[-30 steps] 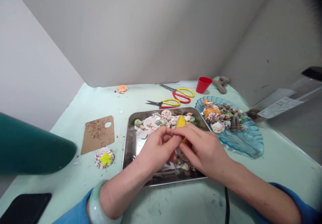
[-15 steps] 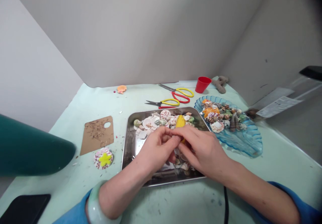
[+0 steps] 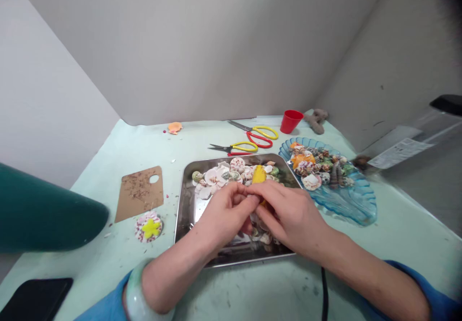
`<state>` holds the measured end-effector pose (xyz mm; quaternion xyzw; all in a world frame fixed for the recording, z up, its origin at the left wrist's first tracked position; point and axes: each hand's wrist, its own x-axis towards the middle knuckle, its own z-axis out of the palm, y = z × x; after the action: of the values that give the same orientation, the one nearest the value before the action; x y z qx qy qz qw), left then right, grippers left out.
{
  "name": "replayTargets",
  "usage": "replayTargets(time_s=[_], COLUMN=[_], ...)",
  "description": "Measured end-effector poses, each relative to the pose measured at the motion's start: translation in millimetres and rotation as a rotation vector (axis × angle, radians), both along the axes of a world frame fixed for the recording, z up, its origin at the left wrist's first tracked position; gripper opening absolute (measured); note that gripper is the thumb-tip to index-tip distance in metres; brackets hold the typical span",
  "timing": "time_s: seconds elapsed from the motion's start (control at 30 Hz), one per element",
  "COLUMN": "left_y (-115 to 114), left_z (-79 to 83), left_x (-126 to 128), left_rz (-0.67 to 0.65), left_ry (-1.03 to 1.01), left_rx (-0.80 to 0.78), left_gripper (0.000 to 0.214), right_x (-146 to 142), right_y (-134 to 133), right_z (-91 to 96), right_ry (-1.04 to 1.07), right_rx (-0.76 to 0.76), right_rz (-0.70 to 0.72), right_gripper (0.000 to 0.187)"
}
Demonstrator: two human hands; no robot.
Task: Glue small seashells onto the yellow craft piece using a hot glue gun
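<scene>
Barely shifted: left hand (image 3: 229, 210) and right hand (image 3: 294, 210) together, part-hiding yellow piece (image 3: 259, 174), grip unclear

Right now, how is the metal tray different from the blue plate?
The metal tray is shiny and straight-sided; the blue plate is see-through with a wavy rim. The left hand and right hand are over the tray, but neither is over the plate. Mostly pale shells show in the tray, while the plate's shells look darker and more mixed, with some orange. Both hold shells and sit on the pale green table.
</scene>
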<state>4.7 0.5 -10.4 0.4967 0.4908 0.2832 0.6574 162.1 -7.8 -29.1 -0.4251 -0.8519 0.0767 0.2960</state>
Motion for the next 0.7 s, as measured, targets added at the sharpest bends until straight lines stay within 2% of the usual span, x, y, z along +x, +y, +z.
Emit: replayTargets(time_s=[0.5, 0.7], left_y=[-0.8, 0.1], left_z=[-5.6, -2.5], left_x=[-0.8, 0.7], left_rz=[-0.011, -0.004], left_ry=[-0.005, -0.005], left_rx=[0.002, -0.014], left_gripper=[0.016, 0.014], right_x=[-0.9, -0.9], right_y=[-1.0, -0.8], right_z=[-1.3, -2.4], right_ry=[-0.041, -0.043], right_rx=[-0.006, 0.003], right_rz=[-0.012, -0.014], right_gripper=[0.031, 0.03])
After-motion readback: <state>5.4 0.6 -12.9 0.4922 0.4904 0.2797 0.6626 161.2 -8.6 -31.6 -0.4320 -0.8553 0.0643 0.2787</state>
